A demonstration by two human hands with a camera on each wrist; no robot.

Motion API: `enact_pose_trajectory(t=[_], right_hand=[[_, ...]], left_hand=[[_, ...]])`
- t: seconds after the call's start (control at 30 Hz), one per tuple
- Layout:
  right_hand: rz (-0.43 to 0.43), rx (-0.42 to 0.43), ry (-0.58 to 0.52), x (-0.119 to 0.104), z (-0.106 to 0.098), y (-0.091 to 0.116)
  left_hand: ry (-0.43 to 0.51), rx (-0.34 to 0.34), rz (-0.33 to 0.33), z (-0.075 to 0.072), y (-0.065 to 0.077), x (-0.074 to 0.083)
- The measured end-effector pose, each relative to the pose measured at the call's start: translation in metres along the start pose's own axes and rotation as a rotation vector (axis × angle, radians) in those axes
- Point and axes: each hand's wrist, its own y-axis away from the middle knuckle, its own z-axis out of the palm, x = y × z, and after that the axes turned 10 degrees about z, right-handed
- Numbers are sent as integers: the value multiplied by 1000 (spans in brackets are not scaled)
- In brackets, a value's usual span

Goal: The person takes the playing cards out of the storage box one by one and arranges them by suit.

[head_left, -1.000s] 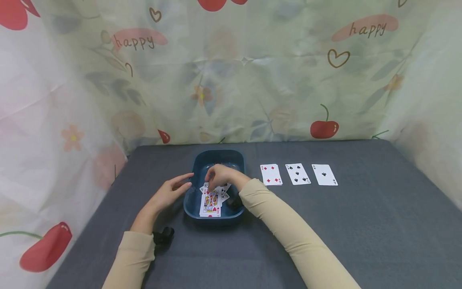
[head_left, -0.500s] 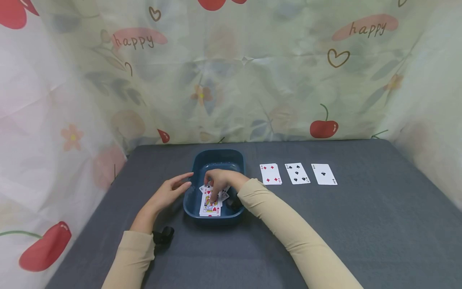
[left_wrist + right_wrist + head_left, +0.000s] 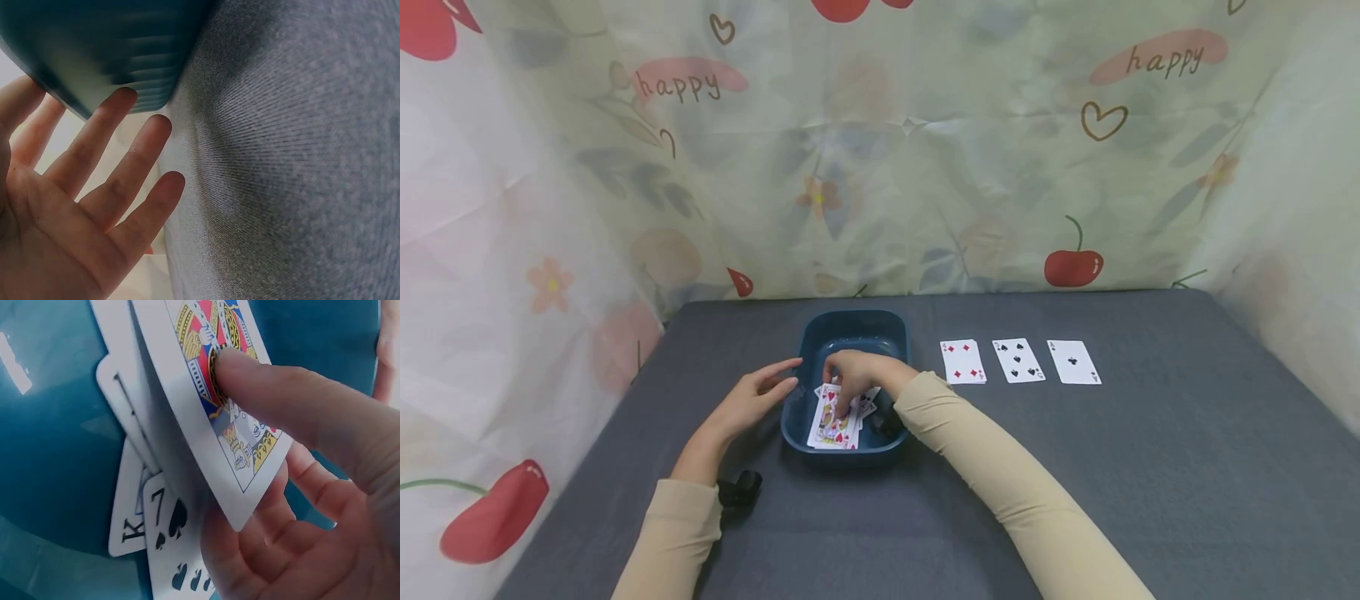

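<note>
A dark blue plastic bin holds a loose pile of playing cards. My right hand reaches down into it and pinches a face card of hearts, thumb on the picture side and fingers behind. In the right wrist view the card is tilted up off the cards beneath, among them a seven of spades and a card marked K. At the bin's left side is my left hand, fingers spread and nearly straight, fingertips right at the rim.
Right of the bin, face-up cards lie in a row on the grey cloth: a four of diamonds with another card edge under it, a five of spades, and an ace of clubs. A patterned curtain hangs behind.
My right hand has moved slightly nearer along the pile and gripped the top face card, which has turned and shifted a little left. My left hand has stayed put.
</note>
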Motion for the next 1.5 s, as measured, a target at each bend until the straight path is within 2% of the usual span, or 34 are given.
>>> enact_pose_trajectory(t=[0.17, 0.37, 0.63, 0.9, 1.23, 1.5], right_hand=[[-24, -21, -54, -2, -5, 3], [-71, -24, -187, -3, -15, 10], [-138, 71, -251, 2, -27, 25], [-190, 150, -311, 15, -38, 36], [-194, 214, -401, 40, -49, 57], [-128, 290, -431, 69, -56, 69]], left_hand=[[6, -2, 11, 0, 1, 3], [1, -6, 10, -1, 1, 2], [3, 7, -22, 1, 0, -1], [2, 6, -26, 1, 0, -1], [-13, 17, -48, 3, -1, -1], [-21, 33, -60, 4, -1, -1]])
